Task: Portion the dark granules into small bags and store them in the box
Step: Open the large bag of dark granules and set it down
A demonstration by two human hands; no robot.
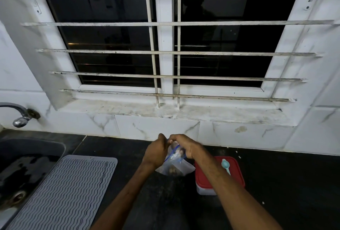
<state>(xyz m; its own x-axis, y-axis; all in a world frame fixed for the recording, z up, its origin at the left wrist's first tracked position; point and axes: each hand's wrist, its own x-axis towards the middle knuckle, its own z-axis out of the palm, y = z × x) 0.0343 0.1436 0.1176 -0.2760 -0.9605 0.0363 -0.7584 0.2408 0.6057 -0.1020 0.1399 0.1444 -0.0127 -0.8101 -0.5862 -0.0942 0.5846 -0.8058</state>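
A small clear zip bag (175, 165) with a blue seal line hangs above the black counter, with a little dark material at its bottom. My left hand (156, 151) pinches the bag's top edge from the left. My right hand (185, 147) pinches the same edge from the right, and the two hands nearly touch. Just right of the bag stands a box with a red lid (237, 172), partly hidden by my right forearm. A light blue spoon (226, 165) lies on that lid.
A grey ribbed drying mat (68, 191) lies on the black counter (285, 183) at the left. Further left are a dark sink (22, 165) and a metal tap (20, 117). A barred window (165, 46) and tiled wall stand behind. White crumbs dot the counter.
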